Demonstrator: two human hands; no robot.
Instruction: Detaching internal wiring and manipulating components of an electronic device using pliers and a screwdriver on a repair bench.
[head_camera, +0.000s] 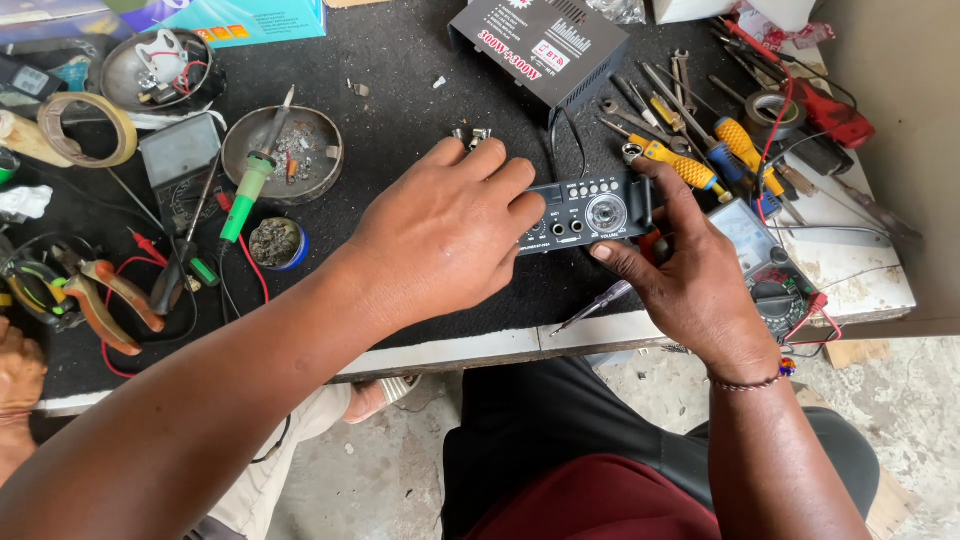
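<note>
Near the centre of the frame, both hands close on a small black amplifier front panel (592, 212) with a round silver knob and a row of little sockets. The left hand (440, 240) covers the panel's left end, fingers curled down over its top edge and knuckles up, so the grip underneath is hidden. The right hand (690, 280) takes the right end: the thumb lies along the lower edge below the knob, and the fingers wrap round the far side, closed on the panel. The panel sits just above the dark workbench mat (400, 90), tilted toward the camera.

Right of the hands, a heap of screwdrivers (690, 165) with yellow handles lies beside a multimeter (765, 270), which the right hand partly hides. At upper centre stands a black amplifier box (545, 45). Left of centre, a green-handled soldering iron (250, 185) rests across a round metal dish (283, 155), with orange-handled pliers (105, 295) at the lower left and a tape roll (85, 130) at the upper left.
</note>
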